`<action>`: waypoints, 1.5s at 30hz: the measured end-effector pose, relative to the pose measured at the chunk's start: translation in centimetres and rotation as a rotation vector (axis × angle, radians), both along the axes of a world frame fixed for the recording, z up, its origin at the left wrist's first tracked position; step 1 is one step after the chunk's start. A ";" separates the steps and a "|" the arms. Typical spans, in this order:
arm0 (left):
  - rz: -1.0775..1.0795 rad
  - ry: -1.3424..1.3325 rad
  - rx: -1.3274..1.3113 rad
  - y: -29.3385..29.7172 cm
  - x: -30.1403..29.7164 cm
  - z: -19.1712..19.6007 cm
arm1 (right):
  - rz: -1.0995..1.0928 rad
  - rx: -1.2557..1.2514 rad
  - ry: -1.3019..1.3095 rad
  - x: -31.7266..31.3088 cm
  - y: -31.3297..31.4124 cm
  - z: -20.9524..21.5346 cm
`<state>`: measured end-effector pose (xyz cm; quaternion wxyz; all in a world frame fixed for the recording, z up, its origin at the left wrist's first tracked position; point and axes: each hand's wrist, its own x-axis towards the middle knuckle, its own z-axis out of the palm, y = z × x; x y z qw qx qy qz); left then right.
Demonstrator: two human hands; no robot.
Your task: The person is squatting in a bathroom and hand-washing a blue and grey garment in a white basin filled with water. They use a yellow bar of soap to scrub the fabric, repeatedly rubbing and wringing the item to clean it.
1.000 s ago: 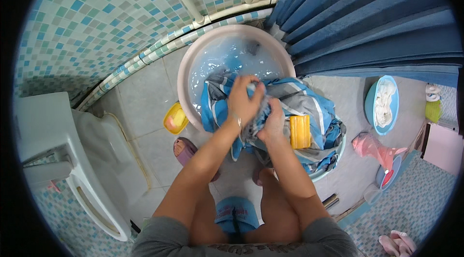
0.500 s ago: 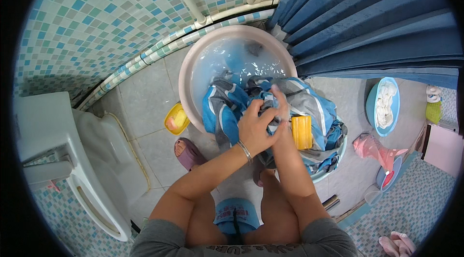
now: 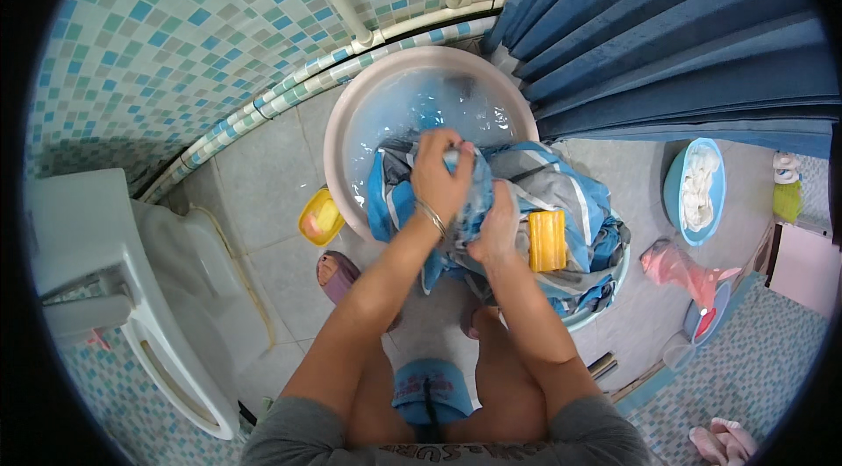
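Observation:
A large striped cloth [image 3: 561,177] in blue, grey and white drapes over the near rim of a round pale pink basin [image 3: 340,146] of cloudy water. Above that rim my left hand [image 3: 441,177] closes round a bunched fold of it. Slightly nearer and to the right, my right hand [image 3: 498,225] grips the same cloth, a stretch of it running between both hands. Just right of my right hand, a yellow bar of laundry soap [image 3: 547,240] rests on the cloth. More of the cloth is heaped in a light blue basin [image 3: 621,269], mostly hidden under it.
A yellow soap dish [image 3: 322,219] stands on the floor at left, near my slippered foot. A white toilet [image 3: 189,273] is farther left. A blue curtain [image 3: 675,45] hangs at right, above a blue basin [image 3: 674,190] holding white cloth. A pink plastic bag [image 3: 675,269] lies near it.
My hands were close together on the cloth; now they are apart, the left farther up and left, the right slightly nearer. The cloth between them has shifted, while the soap bar stays put.

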<state>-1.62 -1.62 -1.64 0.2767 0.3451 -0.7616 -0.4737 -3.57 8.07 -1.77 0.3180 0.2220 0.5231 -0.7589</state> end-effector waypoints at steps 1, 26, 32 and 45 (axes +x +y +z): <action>-0.064 0.065 0.021 -0.1 0.2 0.1 | 0.038 0.048 0.050 0.2 0.3 -0.9; -0.170 0.067 -0.069 3.5 2.8 3.5 | 0.020 -0.143 -0.077 -0.9 -0.1 2.0; -0.134 0.140 -0.075 0.9 0.8 0.5 | 0.102 0.135 0.024 0.1 -0.1 2.5; -0.886 -0.698 0.111 -6.9 7.4 -1.5 | 0.834 0.843 0.615 -8.1 4.1 4.2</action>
